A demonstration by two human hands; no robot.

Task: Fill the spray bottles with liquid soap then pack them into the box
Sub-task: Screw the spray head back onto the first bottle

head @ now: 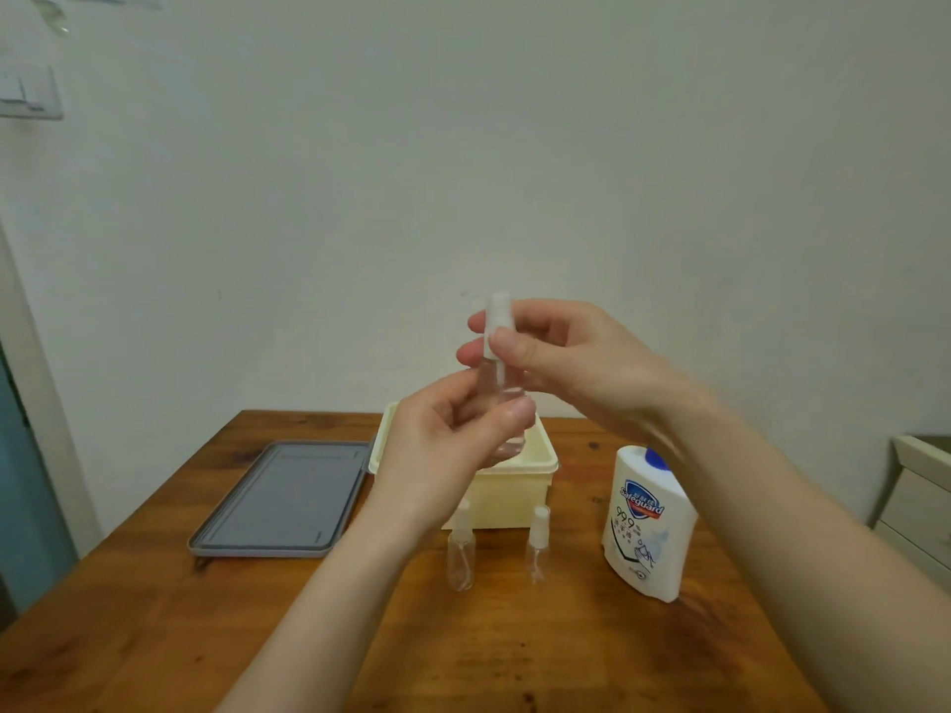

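Observation:
I hold a clear spray bottle [498, 391] upright above the cream box [514, 494]. My left hand [442, 450] grips its body. My right hand [561, 362] pinches its white spray cap [498, 313] at the top. Two more small clear spray bottles stand on the table in front of the box, one on the left [459, 550] and one on the right [538, 545]. A white soap bottle [646, 527] with a blue cap stands to the right of them. The box is open; its inside is mostly hidden by my hands.
A grey lid [280, 499] lies flat on the wooden table [154, 635] left of the box. A pale cabinet [921, 501] stands off the table's right side. A wall rises directly behind the table.

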